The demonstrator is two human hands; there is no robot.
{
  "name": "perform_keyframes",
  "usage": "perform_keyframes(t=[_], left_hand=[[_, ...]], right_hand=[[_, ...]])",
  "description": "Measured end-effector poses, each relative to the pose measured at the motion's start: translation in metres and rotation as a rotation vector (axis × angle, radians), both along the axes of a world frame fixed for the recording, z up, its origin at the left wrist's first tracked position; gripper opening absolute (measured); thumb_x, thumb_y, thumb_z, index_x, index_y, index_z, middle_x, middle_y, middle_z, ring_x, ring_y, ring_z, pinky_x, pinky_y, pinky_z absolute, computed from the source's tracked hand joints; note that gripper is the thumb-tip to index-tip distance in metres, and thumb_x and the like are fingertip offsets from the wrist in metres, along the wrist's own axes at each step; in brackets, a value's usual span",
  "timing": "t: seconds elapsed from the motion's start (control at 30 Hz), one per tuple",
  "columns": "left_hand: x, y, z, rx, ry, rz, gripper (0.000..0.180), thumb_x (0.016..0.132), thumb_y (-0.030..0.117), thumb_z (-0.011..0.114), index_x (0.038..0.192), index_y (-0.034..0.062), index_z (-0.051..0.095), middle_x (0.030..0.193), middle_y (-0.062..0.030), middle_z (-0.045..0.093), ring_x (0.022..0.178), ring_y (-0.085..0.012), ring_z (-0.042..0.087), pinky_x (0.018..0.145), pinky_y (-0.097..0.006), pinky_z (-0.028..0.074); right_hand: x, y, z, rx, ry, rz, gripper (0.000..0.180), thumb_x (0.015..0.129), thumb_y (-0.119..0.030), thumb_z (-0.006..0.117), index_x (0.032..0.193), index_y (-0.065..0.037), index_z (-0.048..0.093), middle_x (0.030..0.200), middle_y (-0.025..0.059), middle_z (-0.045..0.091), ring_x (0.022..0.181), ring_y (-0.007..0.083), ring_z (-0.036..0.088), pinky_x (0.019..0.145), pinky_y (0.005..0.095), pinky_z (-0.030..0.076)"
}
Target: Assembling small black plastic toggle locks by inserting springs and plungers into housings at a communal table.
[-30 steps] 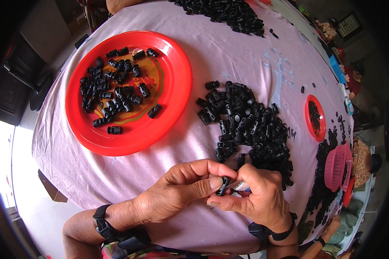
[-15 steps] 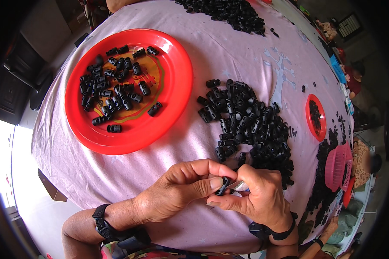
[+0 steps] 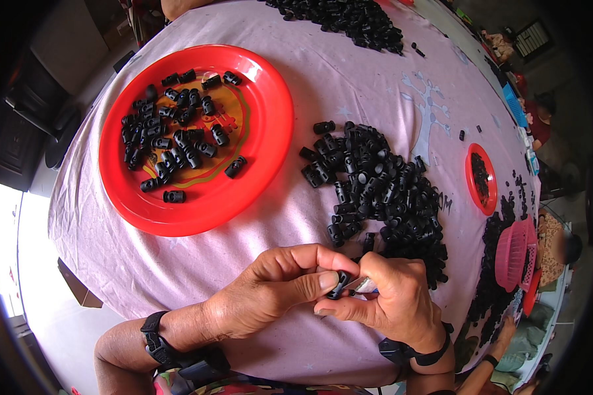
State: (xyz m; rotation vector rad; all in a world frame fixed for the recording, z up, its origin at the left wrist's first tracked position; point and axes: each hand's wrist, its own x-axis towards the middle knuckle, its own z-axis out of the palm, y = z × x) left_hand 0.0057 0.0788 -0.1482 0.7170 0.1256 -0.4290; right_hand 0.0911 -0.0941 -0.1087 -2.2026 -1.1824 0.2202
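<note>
We looked through one wide, head-worn fisheye view, set above and a little behind the left hand [image 3: 260, 286] and the right hand [image 3: 402, 299]. It faced down and forward at close range; we saw the forearms [image 3: 191, 326] at its lower edge, the tablecloth [image 3: 290, 224] curving beyond the hands, and the floor [image 3: 56, 342] well to their left.

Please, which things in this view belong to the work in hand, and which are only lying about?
In the work, it seems:
- black piece in the left hand
- pale item, partly hidden, in the right hand
- near pile of black pieces
- large red plate

Apparently only lying about:
- pink basket
- small red dish
- brown box
</note>
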Motion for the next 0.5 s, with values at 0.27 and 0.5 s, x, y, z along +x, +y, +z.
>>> perform_keyframes(t=[0.27, 0.5], left_hand=[[0.0015, 0.0013, 0.0036, -0.044, -0.024, -0.009, 0.027, 0.097, 0.015, 0.052, 0.119, 0.0019, 0.058, 0.104, 0.0000, 0.061, 0.094, -0.0044, 0.053, 0.083, -0.020, 0.043], [0.0007, 0.0021, -0.0010, -0.049, -0.039, -0.021, 0.027, 0.097, 0.014, 0.052, 0.120, 0.0018, 0.058, 0.105, 0.0001, 0.060, 0.096, -0.0044, 0.053, 0.085, -0.020, 0.042]], right_hand=[[-0.0004, -0.0014, 0.0005, 0.005, -0.007, 0.002, 0.055, 0.064, -0.048, 0.082, 0.064, -0.005, 0.048, 0.052, 0.0068, 0.051, 0.044, 0.0207, 0.055, 0.043, 0.0302, 0.044], [-0.0007, -0.0008, 0.0005, 0.001, -0.003, -0.016, 0.056, 0.064, -0.049, 0.082, 0.065, -0.005, 0.049, 0.051, 0.0062, 0.050, 0.044, 0.0197, 0.055, 0.043, 0.0301, 0.044]])
